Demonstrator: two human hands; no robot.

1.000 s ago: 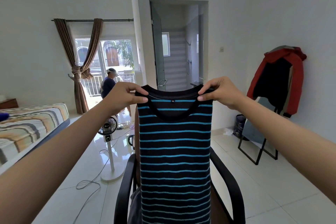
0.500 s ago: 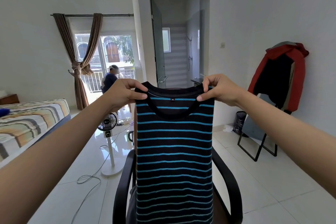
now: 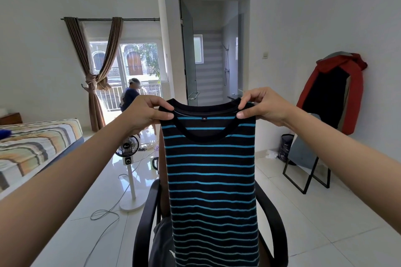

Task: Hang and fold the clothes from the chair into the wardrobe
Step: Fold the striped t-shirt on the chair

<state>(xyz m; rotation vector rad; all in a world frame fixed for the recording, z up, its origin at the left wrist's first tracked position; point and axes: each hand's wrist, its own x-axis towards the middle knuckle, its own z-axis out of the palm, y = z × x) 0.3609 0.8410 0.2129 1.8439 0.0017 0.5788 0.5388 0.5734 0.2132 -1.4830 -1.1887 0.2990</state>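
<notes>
Both arms stretched forward at chest height; left hand [image 3: 143, 112] and right hand [image 3: 263, 105] each pinch a shoulder of one black-and-blue striped shirt [image 3: 211, 180] between thumb and curled fingers, shirt hanging flat over one black chair [image 3: 143, 223], dark clothes [image 3: 161, 238] on its seat

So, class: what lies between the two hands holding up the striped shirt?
Head view: the shirt's black neckline, stretched between left hand and right hand.
</notes>
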